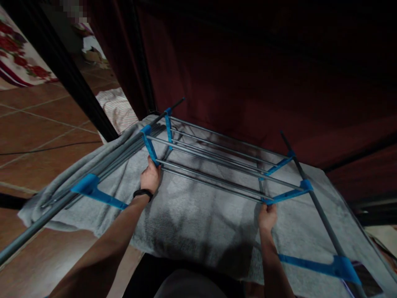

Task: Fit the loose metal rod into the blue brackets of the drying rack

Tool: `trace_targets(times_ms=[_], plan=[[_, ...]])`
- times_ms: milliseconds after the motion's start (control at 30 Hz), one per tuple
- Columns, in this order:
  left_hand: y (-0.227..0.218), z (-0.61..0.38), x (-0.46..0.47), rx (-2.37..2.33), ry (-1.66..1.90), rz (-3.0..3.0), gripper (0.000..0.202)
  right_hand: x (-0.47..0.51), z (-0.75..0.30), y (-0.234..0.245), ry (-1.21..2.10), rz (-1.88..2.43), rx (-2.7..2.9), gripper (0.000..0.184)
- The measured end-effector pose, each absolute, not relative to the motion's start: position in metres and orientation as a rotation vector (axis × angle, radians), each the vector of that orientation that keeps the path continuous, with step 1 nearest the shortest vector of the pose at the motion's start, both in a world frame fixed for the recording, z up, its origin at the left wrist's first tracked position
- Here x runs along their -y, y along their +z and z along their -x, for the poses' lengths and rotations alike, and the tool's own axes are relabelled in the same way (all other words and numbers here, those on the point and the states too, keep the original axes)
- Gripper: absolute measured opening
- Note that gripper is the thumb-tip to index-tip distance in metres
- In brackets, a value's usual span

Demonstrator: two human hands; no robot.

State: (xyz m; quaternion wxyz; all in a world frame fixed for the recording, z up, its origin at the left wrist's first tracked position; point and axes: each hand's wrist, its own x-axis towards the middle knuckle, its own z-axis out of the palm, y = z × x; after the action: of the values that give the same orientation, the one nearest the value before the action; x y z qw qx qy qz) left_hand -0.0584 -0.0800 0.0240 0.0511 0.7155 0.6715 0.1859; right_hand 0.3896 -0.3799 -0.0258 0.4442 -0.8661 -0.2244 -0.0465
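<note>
A rack of grey metal rods with blue plastic brackets lies over a grey towel. My left hand, with a black band on the wrist, is closed on the left blue bracket at the end of the nearest rods. My right hand is closed on the right blue bracket at the other end. Two long grey poles run along the sides, each with more blue connectors.
A dark red curtain hangs just behind the rack. Brown floor tiles spread to the left, with a black cable, a striped cloth and a floral fabric farther off. A black post stands left of the rack.
</note>
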Motion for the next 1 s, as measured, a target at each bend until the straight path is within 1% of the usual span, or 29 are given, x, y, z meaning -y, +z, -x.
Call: trace_targets(times_ms=[100, 233, 500, 800, 1000], plan=[[0.021, 0.059, 0.08, -2.053, 0.561, -2.2, 0.071, 0.381, -0.39, -0.025, -0.134, 2.206, 0.496, 0.019], [0.019, 0.057, 0.081, -2.052, 0.552, -2.21, 0.071, 0.381, -0.389, -0.023, -0.134, 2.243, 0.482, 0.018], [0.023, 0.053, 0.09, -2.097, 0.513, -2.244, 0.068, 0.384, -0.389, -0.024, -0.133, 2.282, 0.509, 0.024], [0.01, 0.056, 0.089, -2.122, 0.528, -2.316, 0.065, 0.385, -0.391, -0.025, -0.176, 2.315, 0.538, 0.021], [0.008, 0.056, 0.088, -2.125, 0.557, -2.327, 0.065, 0.386, -0.39, -0.026, -0.168, 2.379, 0.55, 0.026]])
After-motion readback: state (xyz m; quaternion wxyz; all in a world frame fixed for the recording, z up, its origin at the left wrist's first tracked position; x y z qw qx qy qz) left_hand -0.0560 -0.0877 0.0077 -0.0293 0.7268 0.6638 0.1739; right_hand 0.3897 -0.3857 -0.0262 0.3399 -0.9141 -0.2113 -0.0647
